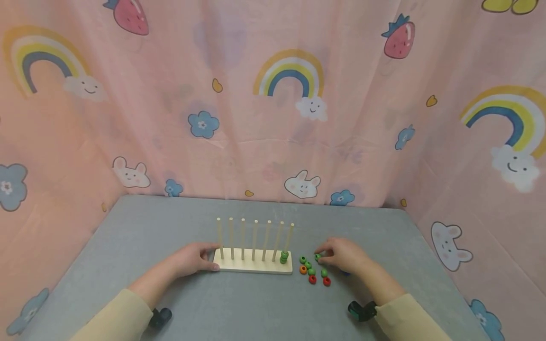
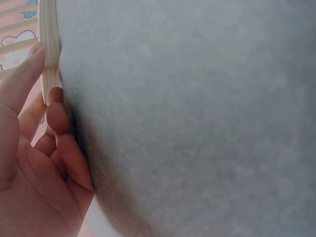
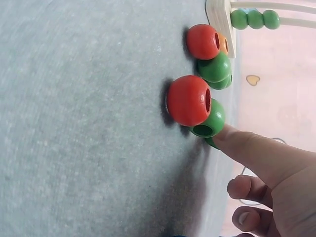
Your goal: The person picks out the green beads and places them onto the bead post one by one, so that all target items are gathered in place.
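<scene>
A pale wooden pegboard (image 1: pixel 253 268) with a row of several upright pegs stands mid-table. Its rightmost peg carries 3 stacked green beads (image 3: pixel 255 19). My left hand (image 1: pixel 189 259) grips the board's left end, thumb on the near side in the head view. Right of the board, my right hand (image 1: pixel 343 254) pinches a green bead (image 1: pixel 317 256) between thumb and finger, low over the table. In the right wrist view this bead is mostly hidden behind another green bead (image 3: pixel 213 121) and a red bead (image 3: pixel 188 101).
Loose beads lie between board and right hand: several green, an orange bead (image 1: pixel 303 270) and 2 red, one a red bead (image 1: pixel 313 280). Something blue (image 1: pixel 346 273) shows partly under the right hand. A pink patterned curtain (image 1: pixel 264 156) surrounds the grey table (image 1: pixel 239 308).
</scene>
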`<state>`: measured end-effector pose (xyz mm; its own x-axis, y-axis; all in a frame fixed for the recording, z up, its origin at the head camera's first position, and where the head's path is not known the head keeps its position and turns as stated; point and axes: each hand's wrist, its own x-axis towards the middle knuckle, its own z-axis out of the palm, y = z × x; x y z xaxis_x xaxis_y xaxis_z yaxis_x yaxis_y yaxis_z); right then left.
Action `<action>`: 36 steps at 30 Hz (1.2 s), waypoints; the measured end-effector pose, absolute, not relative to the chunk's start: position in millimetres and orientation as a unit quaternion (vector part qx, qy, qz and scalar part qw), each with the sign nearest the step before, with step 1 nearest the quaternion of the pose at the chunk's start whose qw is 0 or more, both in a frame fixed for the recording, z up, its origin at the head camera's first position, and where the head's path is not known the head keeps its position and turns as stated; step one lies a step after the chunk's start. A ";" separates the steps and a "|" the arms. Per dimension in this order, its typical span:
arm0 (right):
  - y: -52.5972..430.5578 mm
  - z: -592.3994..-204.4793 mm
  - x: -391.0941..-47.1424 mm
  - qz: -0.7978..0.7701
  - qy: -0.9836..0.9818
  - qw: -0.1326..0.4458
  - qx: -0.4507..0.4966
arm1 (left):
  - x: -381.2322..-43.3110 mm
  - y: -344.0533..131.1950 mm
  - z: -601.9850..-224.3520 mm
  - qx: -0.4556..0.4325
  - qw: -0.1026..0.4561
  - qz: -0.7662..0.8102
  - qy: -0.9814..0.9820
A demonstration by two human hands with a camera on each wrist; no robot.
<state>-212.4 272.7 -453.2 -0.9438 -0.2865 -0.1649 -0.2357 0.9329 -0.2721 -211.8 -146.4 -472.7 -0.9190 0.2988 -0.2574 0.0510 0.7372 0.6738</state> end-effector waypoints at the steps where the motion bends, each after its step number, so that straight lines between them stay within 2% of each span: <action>1: 272.8 -453.4 -212.3 -0.124 0.978 0.101 -0.134 | -211.8 -146.3 -472.7 0.095 0.177 0.350 0.915; 9: 274.5 -452.4 -214.8 -0.142 0.977 0.099 -0.128 | -212.0 -146.4 -473.9 0.099 0.172 0.353 0.914; 22: 273.4 -442.5 -213.8 -0.178 0.971 0.066 -0.145 | -211.5 -146.2 -471.3 0.100 0.174 0.345 0.917; 36: 251.6 -424.0 -199.8 -0.252 0.952 -0.056 -0.167 | -210.1 -146.7 -468.7 0.107 0.175 0.344 0.916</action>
